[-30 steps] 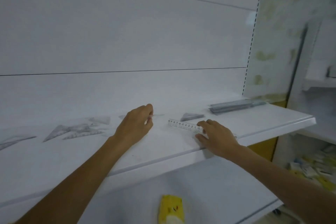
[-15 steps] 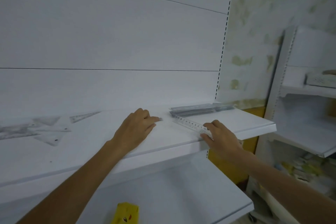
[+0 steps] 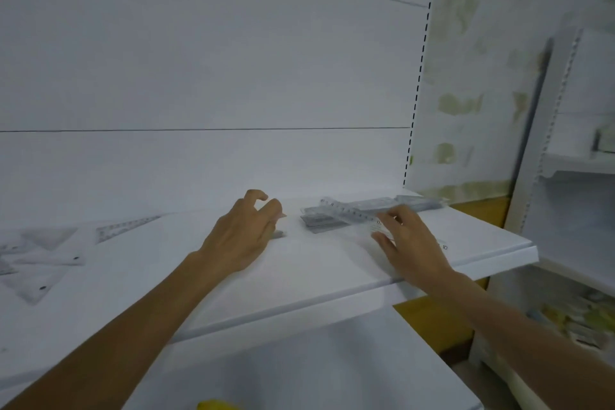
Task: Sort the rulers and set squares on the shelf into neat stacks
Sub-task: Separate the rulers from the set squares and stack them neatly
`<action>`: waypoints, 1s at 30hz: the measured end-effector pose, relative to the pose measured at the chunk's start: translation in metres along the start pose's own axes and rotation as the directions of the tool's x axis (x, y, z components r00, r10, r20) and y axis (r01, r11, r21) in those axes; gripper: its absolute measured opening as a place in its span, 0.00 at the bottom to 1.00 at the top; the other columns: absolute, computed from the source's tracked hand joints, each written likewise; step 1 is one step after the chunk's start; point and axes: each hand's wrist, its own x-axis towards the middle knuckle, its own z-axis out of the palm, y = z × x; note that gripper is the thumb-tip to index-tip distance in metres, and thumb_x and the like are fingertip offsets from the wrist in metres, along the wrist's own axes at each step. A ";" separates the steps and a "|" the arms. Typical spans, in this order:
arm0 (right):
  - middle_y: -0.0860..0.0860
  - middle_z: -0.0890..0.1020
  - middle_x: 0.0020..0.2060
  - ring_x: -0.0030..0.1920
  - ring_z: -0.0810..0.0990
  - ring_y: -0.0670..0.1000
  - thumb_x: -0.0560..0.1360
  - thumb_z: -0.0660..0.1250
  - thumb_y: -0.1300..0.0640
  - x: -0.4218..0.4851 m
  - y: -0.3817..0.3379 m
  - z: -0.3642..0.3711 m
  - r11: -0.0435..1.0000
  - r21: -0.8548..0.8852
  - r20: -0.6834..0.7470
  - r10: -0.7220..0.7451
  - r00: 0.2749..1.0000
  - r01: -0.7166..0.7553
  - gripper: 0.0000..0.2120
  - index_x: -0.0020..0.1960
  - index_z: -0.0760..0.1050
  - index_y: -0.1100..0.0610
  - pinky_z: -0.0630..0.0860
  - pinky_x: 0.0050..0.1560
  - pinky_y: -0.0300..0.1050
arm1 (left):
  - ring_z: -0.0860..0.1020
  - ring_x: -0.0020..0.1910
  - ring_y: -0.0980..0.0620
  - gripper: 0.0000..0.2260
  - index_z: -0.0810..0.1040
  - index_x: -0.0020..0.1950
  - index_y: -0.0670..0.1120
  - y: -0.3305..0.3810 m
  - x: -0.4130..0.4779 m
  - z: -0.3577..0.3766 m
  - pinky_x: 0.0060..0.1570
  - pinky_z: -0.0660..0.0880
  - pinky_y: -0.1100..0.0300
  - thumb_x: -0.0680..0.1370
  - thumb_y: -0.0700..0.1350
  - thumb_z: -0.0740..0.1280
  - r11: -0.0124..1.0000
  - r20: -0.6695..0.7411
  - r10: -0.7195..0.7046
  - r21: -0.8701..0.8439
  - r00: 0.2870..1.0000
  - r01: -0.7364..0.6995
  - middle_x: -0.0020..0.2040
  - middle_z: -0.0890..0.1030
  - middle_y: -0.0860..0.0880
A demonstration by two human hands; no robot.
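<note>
Right hand (image 3: 411,245) pinches clear ruler (image 3: 352,214), its far end angled over ruler stack (image 3: 317,224) near shelf's (image 3: 299,280) right back corner, likely aligning it. Left hand (image 3: 244,235) loosely curled mid-shelf; can't tell if holding anything. Set squares (image 3: 46,263) loose at left end.

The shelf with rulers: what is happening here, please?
A person is sorting a white shelf. The right hand holds a clear ruler with its far end over the stack of rulers at the shelf's right end. The left hand rests nearby, loosely curled; whether it holds anything is unclear. Set squares lie scattered at the left.
</note>
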 end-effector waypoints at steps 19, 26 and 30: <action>0.51 0.78 0.59 0.60 0.72 0.54 0.77 0.61 0.58 0.103 0.076 0.050 0.951 0.148 0.095 -0.287 0.953 0.272 0.16 0.64 0.73 0.51 0.66 0.59 0.49 | 0.74 0.49 0.56 0.24 0.74 0.63 0.53 0.009 0.001 0.028 0.49 0.69 0.64 0.68 0.54 0.74 0.939 -0.036 -0.335 -0.094 0.941 0.331 0.60 0.73 0.54; 0.51 0.81 0.55 0.56 0.75 0.56 0.75 0.59 0.62 0.102 0.078 0.061 0.944 0.196 0.152 -0.297 0.943 0.266 0.17 0.60 0.77 0.53 0.72 0.56 0.51 | 0.73 0.54 0.57 0.24 0.75 0.62 0.57 0.005 -0.001 0.030 0.55 0.70 0.58 0.68 0.59 0.72 0.921 -0.059 -0.389 -0.026 0.919 0.389 0.60 0.74 0.56; 0.52 0.78 0.60 0.60 0.73 0.56 0.73 0.63 0.60 0.098 0.070 0.062 0.951 0.189 0.121 -0.270 0.955 0.245 0.17 0.61 0.76 0.54 0.69 0.59 0.50 | 0.72 0.55 0.58 0.24 0.74 0.62 0.58 -0.005 -0.002 0.028 0.56 0.70 0.59 0.68 0.60 0.72 0.916 -0.056 -0.401 -0.035 0.915 0.399 0.60 0.73 0.59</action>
